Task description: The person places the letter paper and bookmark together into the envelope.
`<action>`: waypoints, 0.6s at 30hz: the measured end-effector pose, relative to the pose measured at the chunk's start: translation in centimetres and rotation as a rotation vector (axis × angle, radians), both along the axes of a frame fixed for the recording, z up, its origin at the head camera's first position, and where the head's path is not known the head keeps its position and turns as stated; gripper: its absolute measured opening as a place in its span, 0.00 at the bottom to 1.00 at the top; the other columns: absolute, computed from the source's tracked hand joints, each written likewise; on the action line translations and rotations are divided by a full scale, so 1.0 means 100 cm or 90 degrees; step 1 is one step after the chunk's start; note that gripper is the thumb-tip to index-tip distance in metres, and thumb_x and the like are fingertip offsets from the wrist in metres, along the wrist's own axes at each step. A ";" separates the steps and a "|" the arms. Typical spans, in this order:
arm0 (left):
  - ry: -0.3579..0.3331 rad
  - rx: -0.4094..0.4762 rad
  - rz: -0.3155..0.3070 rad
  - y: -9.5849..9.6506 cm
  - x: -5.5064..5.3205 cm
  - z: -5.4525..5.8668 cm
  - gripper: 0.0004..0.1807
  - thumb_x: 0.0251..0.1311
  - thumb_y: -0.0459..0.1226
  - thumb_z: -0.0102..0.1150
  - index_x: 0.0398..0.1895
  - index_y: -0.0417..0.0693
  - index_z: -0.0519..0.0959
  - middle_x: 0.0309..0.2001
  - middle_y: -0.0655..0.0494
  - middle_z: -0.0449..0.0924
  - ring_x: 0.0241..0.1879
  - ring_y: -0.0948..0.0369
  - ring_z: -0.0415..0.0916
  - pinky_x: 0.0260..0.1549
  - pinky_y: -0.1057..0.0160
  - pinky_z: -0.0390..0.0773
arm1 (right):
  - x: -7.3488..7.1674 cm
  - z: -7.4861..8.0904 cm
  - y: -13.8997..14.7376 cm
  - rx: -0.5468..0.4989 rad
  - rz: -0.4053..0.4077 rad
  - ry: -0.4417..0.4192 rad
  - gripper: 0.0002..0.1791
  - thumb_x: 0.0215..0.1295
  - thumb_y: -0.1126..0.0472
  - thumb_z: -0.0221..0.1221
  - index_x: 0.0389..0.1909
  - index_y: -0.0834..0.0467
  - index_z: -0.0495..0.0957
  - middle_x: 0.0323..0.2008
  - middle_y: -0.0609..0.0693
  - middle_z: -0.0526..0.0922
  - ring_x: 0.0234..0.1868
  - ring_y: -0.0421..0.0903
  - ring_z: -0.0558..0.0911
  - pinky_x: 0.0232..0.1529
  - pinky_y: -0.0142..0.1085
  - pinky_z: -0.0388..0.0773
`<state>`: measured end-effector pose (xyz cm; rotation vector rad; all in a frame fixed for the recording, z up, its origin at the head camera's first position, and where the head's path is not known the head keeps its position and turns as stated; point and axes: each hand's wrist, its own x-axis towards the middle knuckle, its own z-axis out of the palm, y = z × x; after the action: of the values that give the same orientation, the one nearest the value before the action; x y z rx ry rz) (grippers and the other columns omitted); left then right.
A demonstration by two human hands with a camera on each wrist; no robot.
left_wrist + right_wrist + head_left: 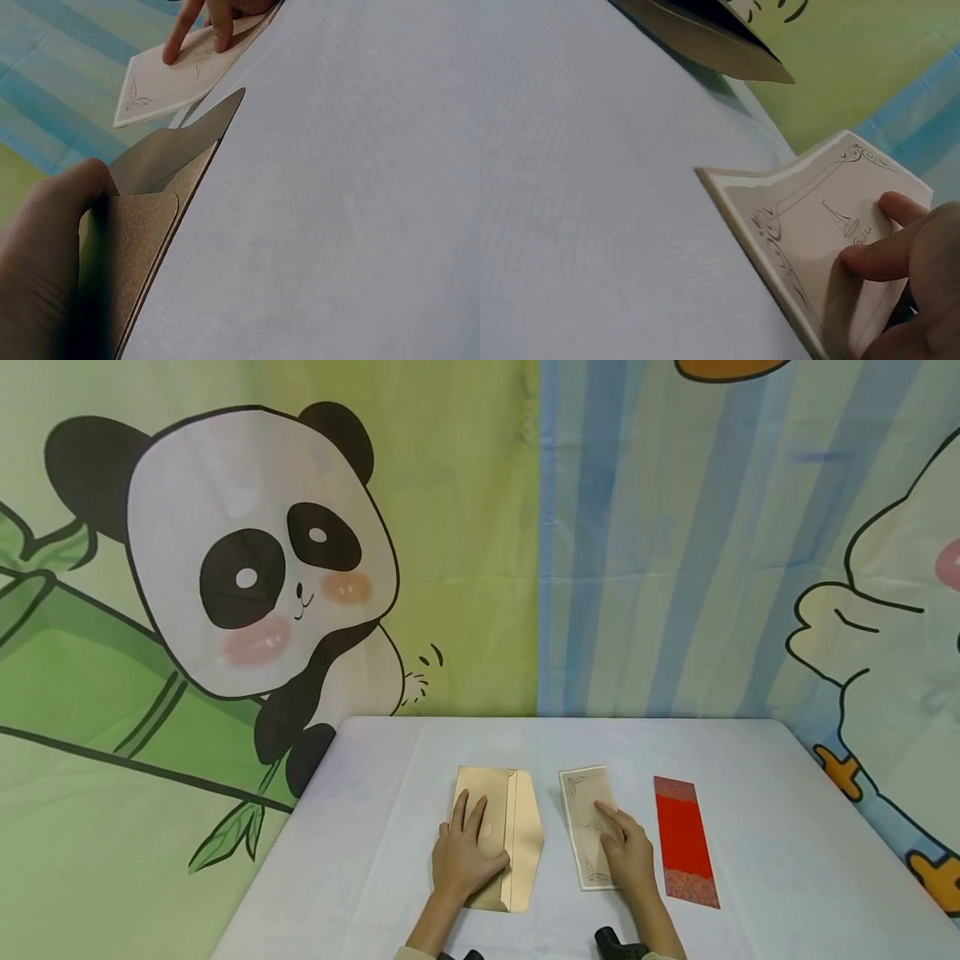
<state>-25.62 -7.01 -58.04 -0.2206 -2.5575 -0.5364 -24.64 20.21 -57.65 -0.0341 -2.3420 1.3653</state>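
Observation:
A tan paper envelope (491,785) lies on the table with its flap (527,835) folded out to the right. My left hand (463,858) rests on it, fingers spread along its face. In the left wrist view the thumb (90,176) is at the envelope's mouth, beside the raised flap. To the right is a cream folded card or small stack of paper (585,789) with a scroll border and a small printed boat. My right hand (630,856) touches its top, two digits reaching straight onto the printed face (810,232).
A flat red paper strip or envelope (684,835) with patterned ends lies right of the card. The white-covered table (390,827) ends at a printed cloth backdrop (465,543). Dark wrist devices (618,943) show at the lower edge.

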 end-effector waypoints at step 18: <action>-0.024 -0.013 0.012 -0.001 -0.001 -0.001 0.51 0.28 0.62 0.60 0.66 0.63 0.64 0.69 0.53 0.53 0.30 0.55 0.65 0.20 0.66 0.63 | 0.004 0.017 -0.040 -0.438 0.241 -0.205 0.30 0.50 0.71 0.64 0.58 0.64 0.71 0.56 0.63 0.72 0.46 0.48 0.79 0.37 0.36 0.78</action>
<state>-25.70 -7.10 -58.16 -0.1946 -2.6004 -0.5120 -24.28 16.24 -55.95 -0.0136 -2.0538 2.4595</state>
